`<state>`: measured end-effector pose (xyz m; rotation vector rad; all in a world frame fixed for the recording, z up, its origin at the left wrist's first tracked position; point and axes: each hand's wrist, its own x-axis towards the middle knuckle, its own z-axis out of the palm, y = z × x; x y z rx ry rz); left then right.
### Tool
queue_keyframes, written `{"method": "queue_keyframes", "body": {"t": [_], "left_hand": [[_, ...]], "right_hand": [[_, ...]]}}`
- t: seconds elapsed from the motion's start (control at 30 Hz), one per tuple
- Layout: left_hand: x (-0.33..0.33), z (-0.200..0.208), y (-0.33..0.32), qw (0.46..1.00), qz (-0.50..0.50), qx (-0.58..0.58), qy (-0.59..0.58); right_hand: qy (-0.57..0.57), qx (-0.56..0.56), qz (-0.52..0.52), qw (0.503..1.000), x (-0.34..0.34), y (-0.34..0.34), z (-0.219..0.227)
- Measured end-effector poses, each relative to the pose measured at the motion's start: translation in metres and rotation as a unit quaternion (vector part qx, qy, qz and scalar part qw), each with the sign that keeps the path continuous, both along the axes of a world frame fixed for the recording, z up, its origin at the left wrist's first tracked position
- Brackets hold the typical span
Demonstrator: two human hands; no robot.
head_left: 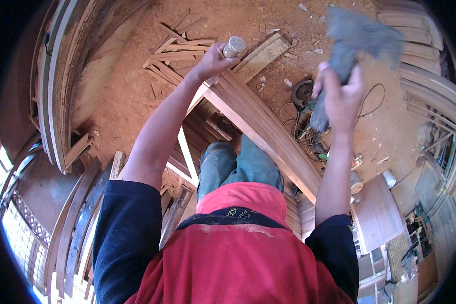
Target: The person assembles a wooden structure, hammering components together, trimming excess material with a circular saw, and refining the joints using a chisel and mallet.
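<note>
My left hand (215, 63) is closed round an upright chisel (234, 46), with only the round end of its handle showing above the fist; the blade is hidden. It is over the far end of a long reddish-brown timber piece (266, 129), which slants from there toward the lower right, across my knees. Raised to the right, my right hand (343, 96) grips the thick handle of a grey mallet (365, 35). Motion blurs the mallet's broad head, which is well apart from the chisel.
Wood offcuts (180, 55) lie on the dusty floor beyond my left hand, near a short board (263, 55). A corded circular power tool (303, 92) sits right of the timber. Curved boards (55, 86) stand at left; stacked planks (425, 76) line the right.
</note>
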<state>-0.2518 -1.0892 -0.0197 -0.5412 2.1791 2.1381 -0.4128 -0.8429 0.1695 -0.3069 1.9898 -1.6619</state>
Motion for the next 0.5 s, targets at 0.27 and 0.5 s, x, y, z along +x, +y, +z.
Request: {"method": "queue_keyframes", "body": {"t": [0.27, 0.5], "left_hand": [[-0.008, -0.010, 0.002, 0.999, -0.043, -0.017, -0.024], [0.003, -0.005, 0.000, 0.997, -0.027, -0.044, -0.052]], "right_hand": [[0.018, 0.228, 0.226, 0.947, 0.037, -0.027, -0.079], [-0.035, 0.126, 0.054, 0.990, 0.005, -0.038, -0.007]]}}
